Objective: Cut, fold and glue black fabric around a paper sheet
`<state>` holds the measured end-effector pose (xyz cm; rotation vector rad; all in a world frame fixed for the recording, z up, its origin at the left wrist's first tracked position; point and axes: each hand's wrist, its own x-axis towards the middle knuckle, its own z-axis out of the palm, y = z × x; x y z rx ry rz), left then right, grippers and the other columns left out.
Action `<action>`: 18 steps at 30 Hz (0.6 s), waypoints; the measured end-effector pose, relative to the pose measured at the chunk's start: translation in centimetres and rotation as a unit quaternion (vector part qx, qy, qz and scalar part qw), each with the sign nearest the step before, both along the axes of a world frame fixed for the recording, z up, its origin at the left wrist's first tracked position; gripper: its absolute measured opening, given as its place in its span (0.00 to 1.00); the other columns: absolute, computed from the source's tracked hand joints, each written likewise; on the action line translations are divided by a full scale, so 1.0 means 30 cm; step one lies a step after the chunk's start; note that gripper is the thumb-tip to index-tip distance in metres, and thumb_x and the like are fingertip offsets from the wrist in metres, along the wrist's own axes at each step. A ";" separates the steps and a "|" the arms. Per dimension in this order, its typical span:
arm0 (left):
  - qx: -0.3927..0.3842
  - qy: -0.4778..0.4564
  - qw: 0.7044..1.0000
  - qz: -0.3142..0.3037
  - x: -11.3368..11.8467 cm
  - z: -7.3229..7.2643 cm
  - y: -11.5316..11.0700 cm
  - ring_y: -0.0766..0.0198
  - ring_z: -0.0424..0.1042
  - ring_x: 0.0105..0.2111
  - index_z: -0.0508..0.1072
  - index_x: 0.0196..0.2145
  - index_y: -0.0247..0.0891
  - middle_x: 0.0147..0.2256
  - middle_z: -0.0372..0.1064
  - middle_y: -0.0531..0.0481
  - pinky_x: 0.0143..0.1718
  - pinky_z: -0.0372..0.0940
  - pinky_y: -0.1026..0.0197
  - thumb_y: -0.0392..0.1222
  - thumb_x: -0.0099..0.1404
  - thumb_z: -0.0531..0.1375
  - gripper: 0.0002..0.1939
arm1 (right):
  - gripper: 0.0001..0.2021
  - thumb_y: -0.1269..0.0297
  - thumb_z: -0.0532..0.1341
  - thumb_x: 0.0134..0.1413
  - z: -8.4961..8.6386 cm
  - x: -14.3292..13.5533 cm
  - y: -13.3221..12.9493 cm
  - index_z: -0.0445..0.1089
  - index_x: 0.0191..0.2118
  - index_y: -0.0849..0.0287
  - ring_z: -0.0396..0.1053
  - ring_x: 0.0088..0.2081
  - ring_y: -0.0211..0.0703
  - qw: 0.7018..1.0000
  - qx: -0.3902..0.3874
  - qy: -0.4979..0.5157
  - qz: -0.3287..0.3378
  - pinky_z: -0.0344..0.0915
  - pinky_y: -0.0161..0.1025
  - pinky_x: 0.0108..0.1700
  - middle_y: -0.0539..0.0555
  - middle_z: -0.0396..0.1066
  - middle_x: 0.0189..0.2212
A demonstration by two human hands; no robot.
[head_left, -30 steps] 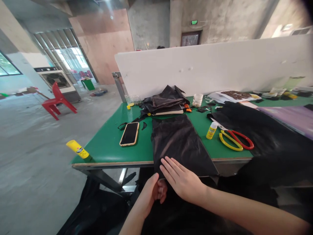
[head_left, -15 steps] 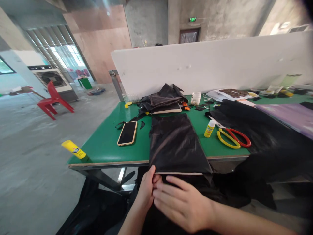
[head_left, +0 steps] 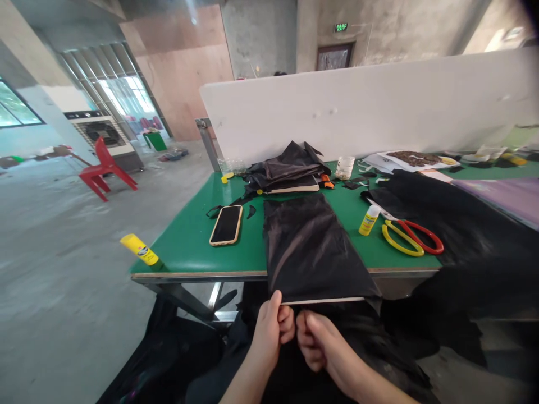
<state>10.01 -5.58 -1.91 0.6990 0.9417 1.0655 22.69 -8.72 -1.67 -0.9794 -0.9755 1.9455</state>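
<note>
Black-covered board [head_left: 314, 252] held at its 7 o'clock corner.
It overhangs the near side of the green table [head_left: 189, 249]. The left hand [head_left: 273, 322] grips that corner, thumb on top, fingers folded below. At the board's 6 o'clock, the right hand [head_left: 319, 339] is curled closed; whether it pinches anything cannot be told.

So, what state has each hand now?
Left hand: closed, holding the black-covered piece by its edge.
Right hand: curled closed; cannot tell whether it holds anything.
</note>
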 end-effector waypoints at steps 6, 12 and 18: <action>0.015 0.027 0.999 0.029 0.022 -0.011 -0.027 0.76 0.42 0.10 0.50 0.14 0.39 0.11 0.40 0.61 0.12 0.40 0.69 0.64 0.57 0.51 0.29 | 0.26 0.42 0.57 0.46 0.019 -0.051 0.068 0.48 0.17 0.58 0.36 0.13 0.25 0.986 -0.101 0.028 -0.132 0.33 0.31 0.17 0.39 0.40 0.11; -0.005 0.004 0.999 0.034 0.026 -0.031 -0.024 0.76 0.43 0.09 0.51 0.14 0.39 0.10 0.40 0.61 0.11 0.40 0.69 0.64 0.58 0.50 0.29 | 0.27 0.42 0.59 0.42 0.003 -0.068 0.076 0.49 0.14 0.58 0.39 0.12 0.25 0.986 -0.061 0.021 -0.154 0.36 0.32 0.16 0.40 0.43 0.09; -0.004 -0.002 0.999 0.043 0.028 -0.027 -0.036 0.74 0.48 0.10 0.52 0.15 0.39 0.10 0.42 0.60 0.13 0.43 0.68 0.65 0.58 0.51 0.29 | 0.27 0.41 0.60 0.42 0.000 -0.068 0.074 0.50 0.14 0.58 0.39 0.12 0.25 0.987 -0.068 0.022 -0.144 0.36 0.32 0.17 0.40 0.42 0.09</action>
